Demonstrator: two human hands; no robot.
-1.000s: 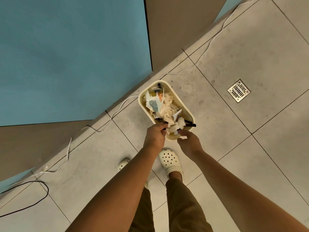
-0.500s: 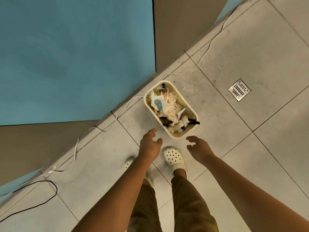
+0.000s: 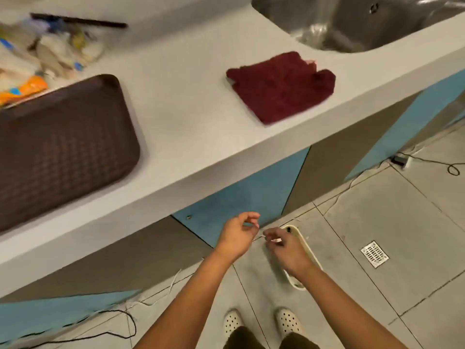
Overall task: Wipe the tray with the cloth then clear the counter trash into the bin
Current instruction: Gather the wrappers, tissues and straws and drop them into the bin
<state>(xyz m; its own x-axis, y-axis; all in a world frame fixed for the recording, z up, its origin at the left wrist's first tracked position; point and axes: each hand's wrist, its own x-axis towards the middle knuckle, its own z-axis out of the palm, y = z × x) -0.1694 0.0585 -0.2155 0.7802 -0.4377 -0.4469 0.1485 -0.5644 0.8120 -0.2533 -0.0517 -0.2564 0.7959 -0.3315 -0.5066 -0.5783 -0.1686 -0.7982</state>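
Tray (image 3: pixel 63 147) (brown weave), unlabelled

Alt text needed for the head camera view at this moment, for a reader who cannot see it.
Two bare hands, left hand and right hand, hover loosely curled over a cream bin on the tiled floor below a grey counter. On the counter lie a brown tray, a dark red cloth and a blurred trash pile, beside a steel sink.

Steel sink (image 3: pixel 357 23) at the counter's far right, floor drain grate (image 3: pixel 374 254), black cable (image 3: pixel 453 169) on grey tiles.
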